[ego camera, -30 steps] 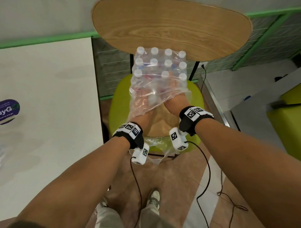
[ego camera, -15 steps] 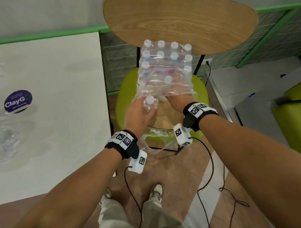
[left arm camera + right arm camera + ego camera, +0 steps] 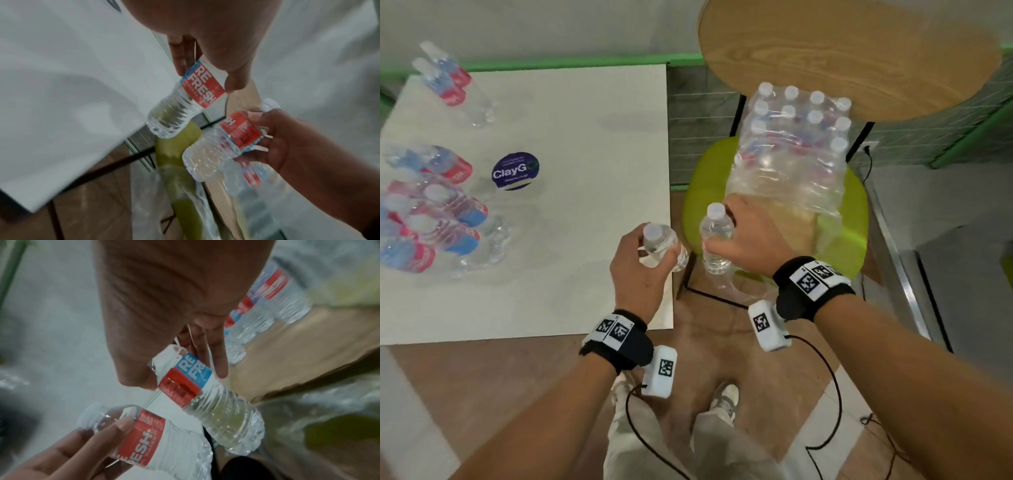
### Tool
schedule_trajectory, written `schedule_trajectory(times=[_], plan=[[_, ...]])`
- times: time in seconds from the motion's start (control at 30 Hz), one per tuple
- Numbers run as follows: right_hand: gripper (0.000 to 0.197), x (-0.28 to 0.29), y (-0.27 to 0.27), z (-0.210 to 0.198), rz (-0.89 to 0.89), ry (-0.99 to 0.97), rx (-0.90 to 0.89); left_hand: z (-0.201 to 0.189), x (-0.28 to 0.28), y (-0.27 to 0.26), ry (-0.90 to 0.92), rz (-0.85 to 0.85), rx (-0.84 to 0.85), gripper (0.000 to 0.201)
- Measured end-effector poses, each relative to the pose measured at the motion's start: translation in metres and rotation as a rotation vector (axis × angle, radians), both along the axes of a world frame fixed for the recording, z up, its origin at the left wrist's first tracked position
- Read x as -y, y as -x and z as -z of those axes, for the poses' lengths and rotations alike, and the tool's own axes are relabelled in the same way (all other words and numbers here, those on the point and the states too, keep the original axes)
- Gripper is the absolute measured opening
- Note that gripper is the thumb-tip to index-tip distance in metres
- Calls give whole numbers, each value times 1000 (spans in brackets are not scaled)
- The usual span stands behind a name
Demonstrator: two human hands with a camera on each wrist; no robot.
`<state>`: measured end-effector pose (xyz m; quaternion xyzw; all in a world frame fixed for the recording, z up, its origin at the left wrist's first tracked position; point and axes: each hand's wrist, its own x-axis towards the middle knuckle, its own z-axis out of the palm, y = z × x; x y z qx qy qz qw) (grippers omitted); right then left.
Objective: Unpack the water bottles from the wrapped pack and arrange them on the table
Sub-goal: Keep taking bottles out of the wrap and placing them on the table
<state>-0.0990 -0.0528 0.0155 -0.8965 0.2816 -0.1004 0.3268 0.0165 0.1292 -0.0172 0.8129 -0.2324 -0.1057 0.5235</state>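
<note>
The wrapped pack point(image 3: 794, 147) of clear water bottles with white caps stands on a green chair, its plastic torn open at the near end. My left hand point(image 3: 640, 274) grips one bottle point(image 3: 662, 245) by its upper part, over the right edge of the white table point(image 3: 585, 137). My right hand point(image 3: 750, 240) grips a second bottle point(image 3: 715, 240) just right of it, in front of the pack. The left wrist view shows the left-hand bottle point(image 3: 185, 97) with its red label; the right wrist view shows the right-hand bottle point(image 3: 205, 394). Several unpacked bottles point(image 3: 431, 212) stand at the table's left.
Two more bottles point(image 3: 445, 78) stand at the table's far left corner. A round ClayGo sticker point(image 3: 515, 171) marks the table. The green chair seat point(image 3: 705, 178) has a wooden back point(image 3: 849, 54). Loose wrap hangs off the seat front. Cables point(image 3: 825, 394) trail over the floor by my feet.
Both hands have come out of the torn wrap, each holding a bottle, and moved left toward the table. The head view has swung left, bringing the bottles on the table into sight.
</note>
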Motion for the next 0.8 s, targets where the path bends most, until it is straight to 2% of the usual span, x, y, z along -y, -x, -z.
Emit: schedule_trajectory(times=[0.3,0.5,0.63,0.8], plan=[[45,-111,-153,23,-191,-161,72,2,-127,-118,-47,-364,57,50],[49,-177,-239,38,-259,-167,57,13,-203,-177,-74,-553,26,54],[58,-208,-283,39,-253,-157,58,15,-232,-209,-86,-594,15,53],[55,-228,-316,39,-219,-144,79,20,-244,-234,-140,-536,75,58]])
